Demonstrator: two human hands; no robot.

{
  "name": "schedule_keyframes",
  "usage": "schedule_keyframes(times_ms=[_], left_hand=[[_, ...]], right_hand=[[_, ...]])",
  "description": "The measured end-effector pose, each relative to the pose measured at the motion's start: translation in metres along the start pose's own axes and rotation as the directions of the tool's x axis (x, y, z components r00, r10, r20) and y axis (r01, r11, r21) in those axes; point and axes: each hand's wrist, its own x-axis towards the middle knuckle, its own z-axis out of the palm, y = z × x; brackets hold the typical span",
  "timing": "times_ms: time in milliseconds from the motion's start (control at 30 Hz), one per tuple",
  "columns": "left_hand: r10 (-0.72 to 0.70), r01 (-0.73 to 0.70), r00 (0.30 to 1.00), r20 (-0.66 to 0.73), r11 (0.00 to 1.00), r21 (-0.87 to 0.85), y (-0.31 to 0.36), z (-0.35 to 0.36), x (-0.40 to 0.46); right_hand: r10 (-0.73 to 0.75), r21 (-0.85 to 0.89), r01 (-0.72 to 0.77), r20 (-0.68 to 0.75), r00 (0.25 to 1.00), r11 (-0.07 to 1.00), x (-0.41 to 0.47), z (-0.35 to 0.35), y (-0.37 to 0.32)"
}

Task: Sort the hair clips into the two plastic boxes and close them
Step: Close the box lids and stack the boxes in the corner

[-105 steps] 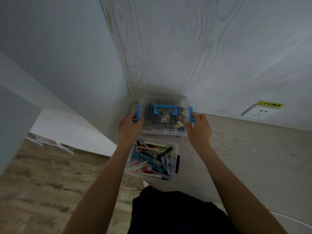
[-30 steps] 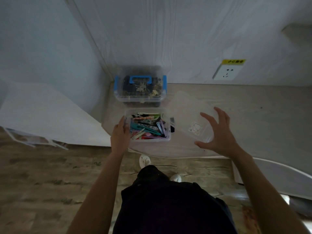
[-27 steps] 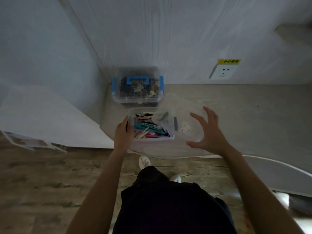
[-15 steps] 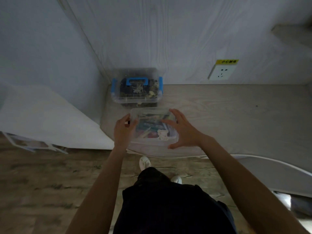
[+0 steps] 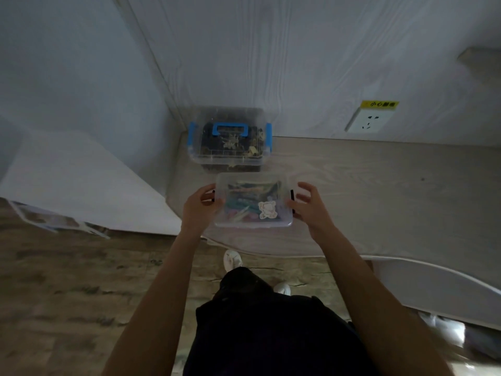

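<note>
The near clear box (image 5: 253, 222) sits on the table's front edge with its clear lid (image 5: 252, 181) laid on top; a pale sticker (image 5: 267, 210) marks the lid. Colourful hair clips (image 5: 241, 206) show through it. My left hand (image 5: 199, 210) grips the box's left end, fingers curled over the black latch (image 5: 213, 195). My right hand (image 5: 310, 208) is at the right end, fingers spread and thumb beside the right black latch (image 5: 292, 195). Behind, the second box (image 5: 230, 157), with blue latches and handle, stands shut in the corner, holding dark and gold clips.
The pale wood table (image 5: 379, 191) runs to the right along the wall, where a socket (image 5: 366, 123) with a yellow label sits. A white panel (image 5: 81, 185) borders the left. Below the table edge are my white shoes (image 5: 232, 260) and wood floor.
My right hand brought the clear lid from the right and set it on the near box, then moved to the box's right end. My left hand stayed on the left end.
</note>
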Motion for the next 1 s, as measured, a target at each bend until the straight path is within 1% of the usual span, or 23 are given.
schedule_keyframes(times_ms=[33, 67, 100, 133, 167, 200, 233, 267, 300, 333, 400, 433, 467, 567, 633, 733, 833, 867, 933, 1000], left_hand=[[0.011, -0.011, 1.000, 0.003, 1.000, 0.010, -0.002, 0.000, -0.002], [0.018, -0.017, 1.000, -0.013, 1.000, 0.026, -0.004, 0.000, -0.003], [0.022, -0.021, 0.999, -0.039, 0.999, 0.028, -0.005, 0.001, -0.004], [0.013, -0.010, 0.998, -0.066, 0.999, 0.033, -0.006, 0.002, -0.004], [0.000, 0.004, 0.996, -0.088, 0.999, 0.040, -0.006, 0.003, -0.004], [-0.040, 0.044, 0.995, -0.092, 0.998, 0.036, -0.006, 0.004, -0.003], [-0.113, 0.113, 0.991, -0.073, 0.994, -0.013, -0.007, 0.005, -0.001], [-0.211, 0.208, 0.977, -0.031, 0.975, -0.082, -0.007, 0.006, 0.001], [-0.292, 0.291, 0.956, 0.013, 0.947, -0.138, -0.006, 0.007, 0.001], [-0.319, 0.321, 0.947, 0.039, 0.932, -0.166, -0.004, 0.009, 0.000], [-0.268, 0.265, 0.963, -0.006, 0.955, -0.133, 0.000, 0.015, -0.004], [-0.235, 0.228, 0.971, -0.050, 0.967, -0.116, 0.001, 0.018, -0.007], [-0.202, 0.192, 0.975, -0.095, 0.976, -0.106, 0.002, 0.020, -0.011], [-0.078, 0.066, 0.972, -0.220, 0.996, -0.060, 0.000, 0.024, -0.018], [-0.019, 0.018, 0.962, -0.274, 1.000, -0.007, -0.003, 0.028, -0.019], [0.019, -0.001, 0.944, -0.328, 0.999, 0.054, -0.005, 0.034, -0.021], [0.048, -0.002, 0.935, -0.351, 0.991, 0.131, -0.001, 0.037, -0.025], [0.054, 0.000, 0.933, -0.357, 0.989, 0.148, 0.002, 0.037, -0.027], [0.046, -0.001, 0.930, -0.365, 0.993, 0.120, 0.008, 0.035, -0.035], [0.002, -0.013, 0.932, -0.362, 0.999, -0.029, 0.014, 0.024, -0.046]], right_hand=[[0.083, 0.095, -0.084, 0.015, 0.996, 0.992, -0.002, 0.001, 0.002], [0.134, 0.148, -0.136, 0.022, 0.991, 0.980, -0.004, 0.002, 0.004], [0.158, 0.165, -0.159, 0.017, 0.987, 0.973, -0.004, 0.004, 0.006], [0.156, 0.137, -0.155, 0.000, 0.988, 0.978, -0.004, 0.005, 0.007], [0.119, 0.040, -0.118, -0.032, 0.992, 0.992, -0.004, 0.007, 0.008], [0.042, -0.114, -0.050, -0.074, 0.996, 0.992, -0.005, 0.009, 0.008], [-0.061, -0.283, 0.027, -0.112, 0.992, 0.959, -0.008, 0.012, 0.008], [-0.171, -0.429, 0.096, -0.138, 0.976, 0.898, -0.012, 0.015, 0.008], [-0.265, -0.540, 0.147, -0.146, 0.953, 0.829, -0.016, 0.018, 0.007], [-0.328, -0.620, 0.174, -0.143, 0.934, 0.765, -0.020, 0.021, 0.008], [-0.391, -0.728, 0.185, -0.123, 0.912, 0.660, -0.024, 0.024, 0.010], [-0.400, -0.753, 0.188, -0.108, 0.910, 0.631, -0.024, 0.024, 0.011], [-0.398, -0.759, 0.196, -0.091, 0.913, 0.621, -0.025, 0.024, 0.011], [-0.379, -0.715, 0.241, -0.035, 0.925, 0.656, -0.029, 0.022, 0.014], [-0.383, -0.709, 0.261, -0.014, 0.924, 0.655, -0.032, 0.023, 0.017], [-0.391, -0.743, 0.248, -0.019, 0.920, 0.621, -0.033, 0.026, 0.019], [-0.392, -0.801, 0.221, -0.019, 0.920, 0.557, -0.034, 0.029, 0.017], [-0.398, -0.800, 0.229, -0.013, 0.918, 0.554, -0.035, 0.030, 0.018], [-0.421, -0.754, 0.277, 0.000, 0.907, 0.596, -0.040, 0.026, 0.016], [-0.465, -0.659, 0.361, 0.020, 0.885, 0.660, -0.047, 0.017, 0.009]])
